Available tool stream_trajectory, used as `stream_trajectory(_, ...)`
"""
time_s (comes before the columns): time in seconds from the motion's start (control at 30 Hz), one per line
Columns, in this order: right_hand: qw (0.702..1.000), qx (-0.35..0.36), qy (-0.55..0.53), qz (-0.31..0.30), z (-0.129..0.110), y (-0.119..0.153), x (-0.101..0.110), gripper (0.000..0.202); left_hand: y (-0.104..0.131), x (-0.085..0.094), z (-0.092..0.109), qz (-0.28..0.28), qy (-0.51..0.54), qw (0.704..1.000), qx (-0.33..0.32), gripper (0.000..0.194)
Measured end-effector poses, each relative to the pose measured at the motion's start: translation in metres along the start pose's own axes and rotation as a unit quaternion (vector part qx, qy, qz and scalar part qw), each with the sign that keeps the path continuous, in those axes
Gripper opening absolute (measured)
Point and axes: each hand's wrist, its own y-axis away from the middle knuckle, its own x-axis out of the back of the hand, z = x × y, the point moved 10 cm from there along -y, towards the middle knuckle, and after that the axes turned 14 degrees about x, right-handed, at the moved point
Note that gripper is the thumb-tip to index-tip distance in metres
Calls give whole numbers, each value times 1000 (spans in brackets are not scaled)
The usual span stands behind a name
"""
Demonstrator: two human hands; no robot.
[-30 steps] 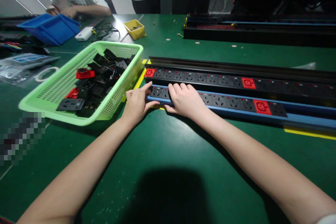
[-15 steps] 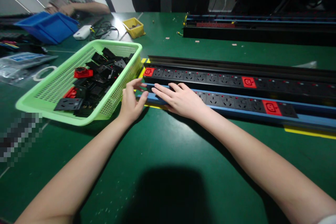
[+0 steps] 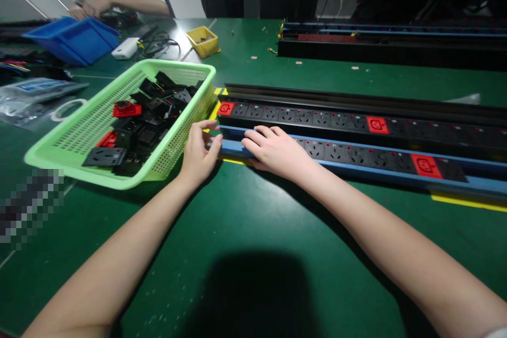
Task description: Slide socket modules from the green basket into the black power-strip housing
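My right hand (image 3: pixel 275 149) lies over the blue rail (image 3: pixel 233 147), its fingers slightly bent on the row of black sockets (image 3: pixel 334 152) in the channel. The fingertips hide the row's left end. At the rail's left end is my left hand (image 3: pixel 201 150), thumb and fingers curved and apart, with nothing seen between them. A red socket (image 3: pixel 426 166) sits near the right end of the row, followed by a black piece. Just behind, a second strip (image 3: pixel 303 114) carries black sockets and red ones.
Left of my hands stands a green basket (image 3: pixel 51 149) of loose black and red sockets. Farther back are a yellow bin (image 3: pixel 206 48), a blue bin (image 3: pixel 75 45) and a long black housing (image 3: pixel 356 54). People are across the table.
The socket row in the blue rail has slid to the right. My right hand's fingers have shifted slightly right and bent more; my left hand has stayed at the rail's end.
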Motion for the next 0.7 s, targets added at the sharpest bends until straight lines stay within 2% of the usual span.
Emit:
stream_trajectory(0.2, 1000, 5, 22, 2, -2, 0, -1, 27, 2, 0, 10, 4, -30, 999, -23, 37)
stream_trajectory(0.3, 1000, 7, 27, 2, -3, 1, -1, 26, 2, 12, 25, 19, -14, 999, -27, 34)
stream_trajectory(0.4, 1000, 10, 28, 2, -4, 1, -1, 26, -2, 38, 46, 46, 45, 997, -29, 30)
stream_trajectory(0.5, 1000, 11, 26, -1, -4, 1, -2, 26, -10, 73, 62, 73, 117, 989, -53, 33)
stream_trajectory(0.6, 1000, 10, 24, -5, -4, 0, -1, 26, -29, 107, 49, 103, 145, 983, -42, 41)
stream_trajectory(0.7, 1000, 13, 25, -6, -5, 0, -1, 26, -49, 135, 16, 164, 87, 983, -4, 49)
